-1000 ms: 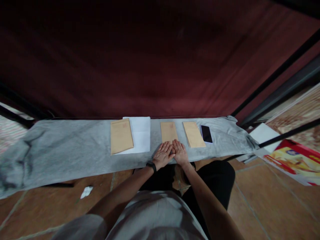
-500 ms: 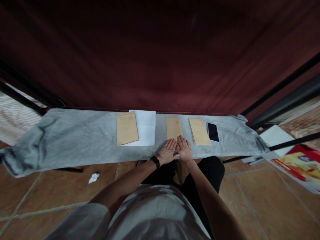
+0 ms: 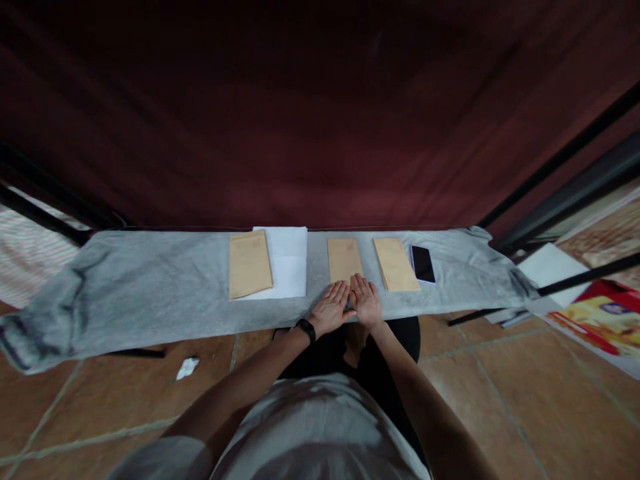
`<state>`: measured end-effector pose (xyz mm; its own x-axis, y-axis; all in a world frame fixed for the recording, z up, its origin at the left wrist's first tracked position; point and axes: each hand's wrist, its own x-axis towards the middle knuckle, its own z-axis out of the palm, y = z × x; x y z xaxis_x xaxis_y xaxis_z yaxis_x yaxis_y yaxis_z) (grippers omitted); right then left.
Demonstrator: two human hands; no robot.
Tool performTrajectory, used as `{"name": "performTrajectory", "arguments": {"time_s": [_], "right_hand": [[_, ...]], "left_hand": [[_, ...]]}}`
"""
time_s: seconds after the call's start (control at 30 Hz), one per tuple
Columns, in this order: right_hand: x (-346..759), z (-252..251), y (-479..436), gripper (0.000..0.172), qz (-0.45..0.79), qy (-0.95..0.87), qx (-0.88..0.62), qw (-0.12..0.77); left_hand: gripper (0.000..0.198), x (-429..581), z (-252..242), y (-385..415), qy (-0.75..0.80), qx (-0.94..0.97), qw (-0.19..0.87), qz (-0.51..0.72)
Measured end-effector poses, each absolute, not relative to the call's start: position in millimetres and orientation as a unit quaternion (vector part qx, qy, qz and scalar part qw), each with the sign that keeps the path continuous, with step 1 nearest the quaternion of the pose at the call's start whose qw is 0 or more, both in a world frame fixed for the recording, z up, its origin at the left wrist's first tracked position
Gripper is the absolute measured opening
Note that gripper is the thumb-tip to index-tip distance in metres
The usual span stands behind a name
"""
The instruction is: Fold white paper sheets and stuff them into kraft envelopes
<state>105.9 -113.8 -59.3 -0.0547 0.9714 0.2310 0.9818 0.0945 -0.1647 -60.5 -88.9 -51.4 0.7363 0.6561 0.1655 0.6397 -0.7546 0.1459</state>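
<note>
A brown paper envelope (image 3: 344, 257) lies on the grey cloth, its near end under my two hands. My left hand (image 3: 329, 309), with a black band on the wrist, rests flat on that end, fingers stretched out. Beside it, almost touching, my right hand (image 3: 367, 301) lies flat too, fingers pointing away from me. Further right is a stack of brown envelopes (image 3: 397, 265). On the left, another pile of brown envelopes (image 3: 250, 265) partly covers white paper sheets (image 3: 290, 260).
The grey cloth (image 3: 150, 280) covers a long narrow bench. A phone (image 3: 423, 264) lies right of the envelope stack. Behind hangs a dark red curtain (image 3: 320, 147). Crumpled white paper (image 3: 187, 368) is on the tiled floor, and a red and yellow box (image 3: 605, 317) stands at right.
The camera view has shifted slightly. My hands stay flat at the near end of the middle envelope, and my right knee has moved inward to the left.
</note>
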Motion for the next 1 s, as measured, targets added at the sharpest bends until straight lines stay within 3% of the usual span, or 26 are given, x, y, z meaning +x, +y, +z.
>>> {"name": "performTrajectory", "arguments": {"time_s": [0.33, 0.6, 1.0], "right_hand": [[105.2, -55.6, -113.5, 0.051, -0.030, -0.725, -0.667, 0.172], [116.9, -47.5, -111.3, 0.050, 0.044, -0.793, -0.582, 0.175], [140.0, -49.4, -3.6, 0.054, -0.033, -0.779, -0.614, 0.123]], "left_hand": [[0.077, -63.1, -52.4, -85.4, 0.338, 0.934, 0.020, 0.116], [0.068, -64.7, -49.0, -88.1, 0.341, 0.930, 0.025, 0.136], [0.072, -63.6, -50.9, -85.4, 0.342, 0.932, 0.022, 0.118]]}}
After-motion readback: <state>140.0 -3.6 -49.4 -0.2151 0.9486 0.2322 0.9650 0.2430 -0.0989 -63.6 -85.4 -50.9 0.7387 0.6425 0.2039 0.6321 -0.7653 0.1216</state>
